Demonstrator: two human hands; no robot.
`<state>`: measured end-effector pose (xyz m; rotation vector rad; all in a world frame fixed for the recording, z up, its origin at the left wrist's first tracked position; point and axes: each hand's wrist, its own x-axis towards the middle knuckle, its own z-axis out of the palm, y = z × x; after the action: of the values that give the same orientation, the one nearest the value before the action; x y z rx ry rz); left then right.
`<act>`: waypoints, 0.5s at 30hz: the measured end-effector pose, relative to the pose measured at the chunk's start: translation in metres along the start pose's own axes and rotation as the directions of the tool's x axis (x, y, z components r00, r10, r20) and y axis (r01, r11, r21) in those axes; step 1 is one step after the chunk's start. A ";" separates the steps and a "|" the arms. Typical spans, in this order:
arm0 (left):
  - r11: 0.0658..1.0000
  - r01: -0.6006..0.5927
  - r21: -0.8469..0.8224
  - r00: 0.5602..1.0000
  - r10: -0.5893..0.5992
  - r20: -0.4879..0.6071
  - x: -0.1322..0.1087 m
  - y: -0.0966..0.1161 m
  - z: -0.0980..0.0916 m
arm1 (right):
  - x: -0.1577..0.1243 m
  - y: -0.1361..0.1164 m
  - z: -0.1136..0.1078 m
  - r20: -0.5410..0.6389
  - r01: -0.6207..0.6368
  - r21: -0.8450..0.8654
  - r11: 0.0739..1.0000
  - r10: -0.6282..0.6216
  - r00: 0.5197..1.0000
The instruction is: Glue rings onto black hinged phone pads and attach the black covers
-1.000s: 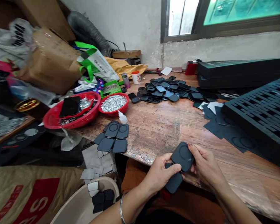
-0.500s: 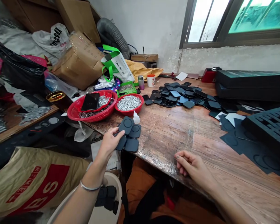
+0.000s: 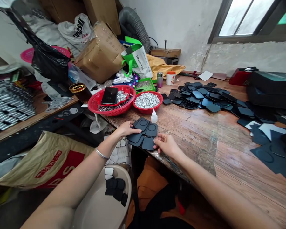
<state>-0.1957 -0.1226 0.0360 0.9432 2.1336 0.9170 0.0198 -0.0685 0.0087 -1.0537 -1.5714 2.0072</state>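
Several black rounded-square pads, some marked with a ring, lie in an overlapping cluster at the table's near edge. My left hand is closed on the left side of the cluster, its thumb over a black pad and its fingers partly hidden. At the right edge of the lower pad, my right hand has its thumb and fingertips closed together on the rim. A small white dropper bottle stands just behind the cluster.
A red basket of metal parts and a red bowl of small silver pieces stand behind my hands. Black pads are heaped farther back. Dark sheets lie at right. Below left is a beige tub with black pieces.
My right hand has moved left across the table to the pads. My left hand has lowered the ring-marked pad, which now lies flatter among the others. The view has swung left.
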 end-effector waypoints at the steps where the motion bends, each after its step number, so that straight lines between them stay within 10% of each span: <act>1: 1.000 0.006 -0.013 0.999 -0.006 0.045 0.001 0.000 0.000 | 0.003 0.000 0.002 0.004 -0.006 0.000 1.000 0.006 1.000; 15: 0.903 0.201 -0.380 0.911 -0.030 0.411 -0.029 0.000 0.010 | -0.003 0.000 0.004 0.232 -0.112 0.073 0.991 0.092 0.968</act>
<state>-0.1725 -0.1423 0.0378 0.6985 1.5491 0.9716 0.0186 -0.0733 0.0102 -0.9159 -1.5523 2.3145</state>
